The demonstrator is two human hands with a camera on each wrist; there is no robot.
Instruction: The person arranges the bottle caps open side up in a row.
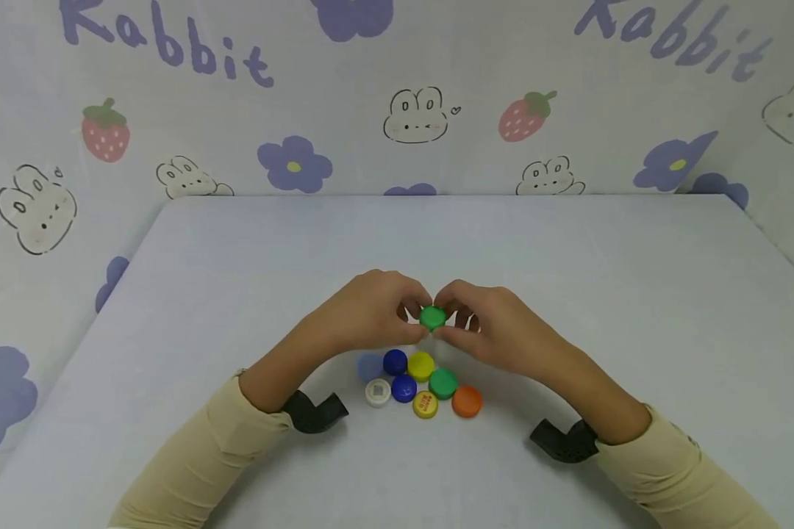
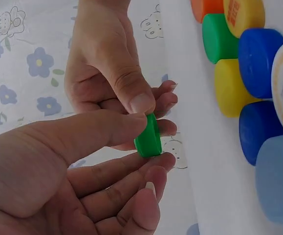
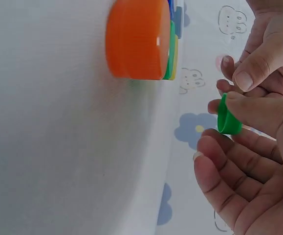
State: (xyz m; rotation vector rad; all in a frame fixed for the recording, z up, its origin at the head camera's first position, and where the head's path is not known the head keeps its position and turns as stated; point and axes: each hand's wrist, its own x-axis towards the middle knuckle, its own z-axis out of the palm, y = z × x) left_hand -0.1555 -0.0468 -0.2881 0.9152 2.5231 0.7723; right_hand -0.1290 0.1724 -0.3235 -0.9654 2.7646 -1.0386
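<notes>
Between my two hands, raised over the table, is a small green bottle cap [image 1: 433, 317]. My left hand [image 1: 380, 312] pinches its left side with thumb and fingers, and my right hand [image 1: 496, 327] does the same from the right. In the right wrist view the held cap [image 3: 230, 121] shows its hollow open side. Both thumbs meet at one edge of the cap [image 2: 148, 137] in the left wrist view. Below the hands, on the table, lies a cluster of caps, among them another green cap [image 1: 443, 383] and a plain yellow cap [image 1: 420, 366].
The cluster also has a light blue cap [image 1: 370, 366], two dark blue caps [image 1: 403, 388], a white cap [image 1: 378, 392], a yellow cap with red print [image 1: 426, 404] and an orange cap [image 1: 467, 402]. A patterned cloth [image 1: 476, 66] hangs behind the white table [image 1: 251, 242].
</notes>
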